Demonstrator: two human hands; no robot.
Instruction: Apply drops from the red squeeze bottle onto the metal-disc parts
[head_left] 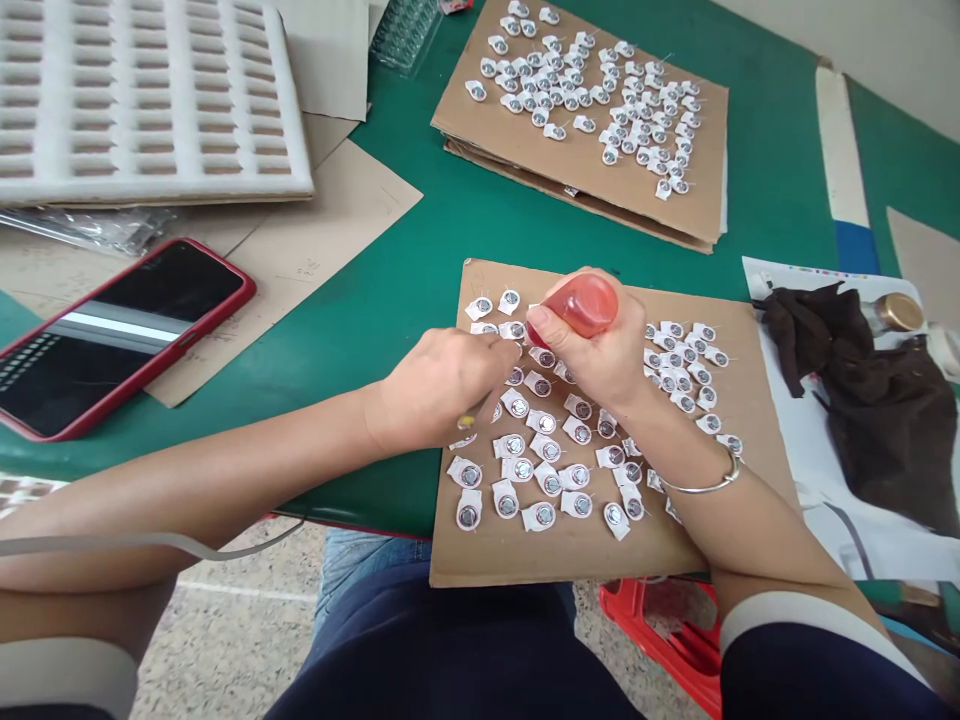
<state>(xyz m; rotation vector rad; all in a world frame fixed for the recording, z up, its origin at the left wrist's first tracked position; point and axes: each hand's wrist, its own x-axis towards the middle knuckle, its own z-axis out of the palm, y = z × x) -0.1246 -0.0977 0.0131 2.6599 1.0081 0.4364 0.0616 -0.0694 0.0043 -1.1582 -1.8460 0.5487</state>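
Note:
My right hand [600, 350] is wrapped round a translucent red squeeze bottle [585, 305], its rounded end facing up. Close to it, my left hand [450, 385] is closed in a pinch. From under that hand pokes the yellow-marked end of a slim tool [468, 420]; the rest is hidden by my fingers. Both hands are over a cardboard sheet [600, 560] with many small round metal parts on white tabs, such as this one [505, 498], thin wires on some. The bottle's tip and the part nearest my fingertips are hidden.
Behind stands a stack of cardboard sheets [517, 140] bearing many similar parts. A red-cased phone [127, 330] and a white foam tray [169, 90] are at left. Dark cloth [885, 400] and a gold-capped jar [900, 312] lie at right on the green table [360, 270].

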